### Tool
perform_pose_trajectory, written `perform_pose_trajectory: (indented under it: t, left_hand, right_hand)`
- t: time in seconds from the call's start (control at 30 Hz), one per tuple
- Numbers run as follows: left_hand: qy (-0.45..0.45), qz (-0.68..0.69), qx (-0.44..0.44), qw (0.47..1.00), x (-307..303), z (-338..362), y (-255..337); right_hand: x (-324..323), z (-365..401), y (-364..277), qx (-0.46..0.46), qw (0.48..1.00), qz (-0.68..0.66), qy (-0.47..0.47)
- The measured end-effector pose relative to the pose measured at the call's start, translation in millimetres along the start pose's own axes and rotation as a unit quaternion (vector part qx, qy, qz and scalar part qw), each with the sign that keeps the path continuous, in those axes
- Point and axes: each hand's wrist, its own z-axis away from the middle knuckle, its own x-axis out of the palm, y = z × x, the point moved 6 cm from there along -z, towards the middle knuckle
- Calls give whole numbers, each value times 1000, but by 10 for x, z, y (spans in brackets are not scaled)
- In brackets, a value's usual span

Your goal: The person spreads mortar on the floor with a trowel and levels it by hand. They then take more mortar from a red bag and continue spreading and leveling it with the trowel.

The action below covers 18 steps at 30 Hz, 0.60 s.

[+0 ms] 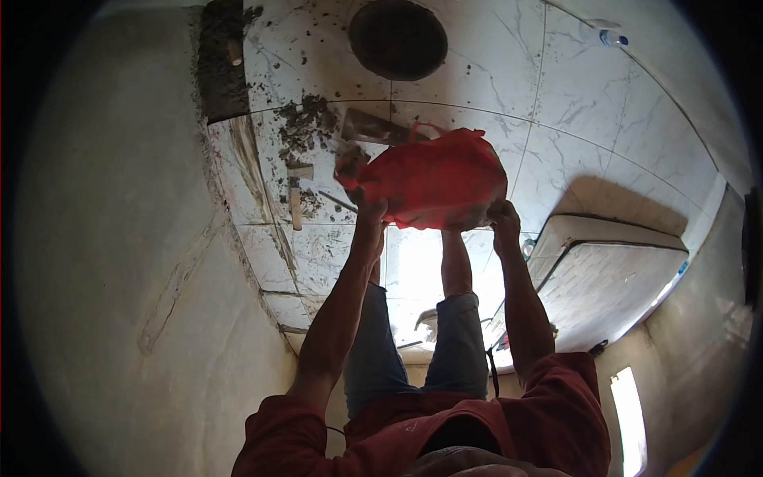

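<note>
Head view, L hand, R hand grip bag, trowel part-hidden, prob. mortar

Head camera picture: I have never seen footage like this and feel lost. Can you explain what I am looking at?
No machine here: a person wears one camera on the head, looking down along their own body, so the red sleeves and jeans are theirs. The left hand and right hand each grip a red bag, held above a tiled floor. On the floor lie a trowel, what looks like a hammer, clumps of mortar and a plastic bottle. A mattress lies to the right.
</note>
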Motion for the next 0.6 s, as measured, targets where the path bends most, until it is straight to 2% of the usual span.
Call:
perform_pose_trajectory:
  t: [0.03,0.07,0.1,0.17,0.2,0.23,0.27,0.3,0.37,0.4,0.43,0.47,0.5,0.53,0.57,0.6]
  left_hand:
    - [6,-38,43,998,21,39,-6]
    - [39,-154,44,986,-29,94,-119]
    - [36,-158,41,986,206,260,-1]
    - [37,-407,117,905,993,698,524]
    - [8,-355,66,933,829,640,86]
    - [-21,-301,15,953,628,570,-353]
    - [-40,-378,47,924,659,612,-385]
    - [-40,-374,57,925,624,618,-518]
    - [-80,-523,100,843,749,683,-393]
    - [-80,-525,95,842,784,707,-319]
    - [-115,-521,173,828,916,740,-168]
    - [-149,-513,251,807,1012,800,-50]
    - [-147,-512,251,808,995,816,-4]
    - [-184,-548,263,773,1015,846,22]
    - [-219,-582,274,734,1026,882,49]
    - [-214,-581,277,734,982,896,95]
  right_hand:
    - [-107,-83,51,9,999,46,1]
    - [-203,-117,129,20,996,91,2]
    - [-267,-130,182,21,996,87,6]
    - [-330,-138,145,-41,962,269,20]
    - [-325,-117,118,-44,963,265,21]
    - [-315,-48,-28,-129,935,322,66]
    - [-285,30,-177,-212,895,376,112]
    - [-193,67,-370,-230,896,371,84]
    - [181,223,-869,-327,857,398,27]
    - [356,242,-986,-313,870,381,-32]
    - [536,224,-1030,-298,879,362,-91]
    - [723,149,-978,-286,854,415,-130]
    - [943,126,-962,-284,839,429,-177]
    - [1142,117,-947,-284,820,443,-226]
    - [1247,101,-934,-286,818,443,-229]
    - [1345,57,-744,-141,872,353,-310]
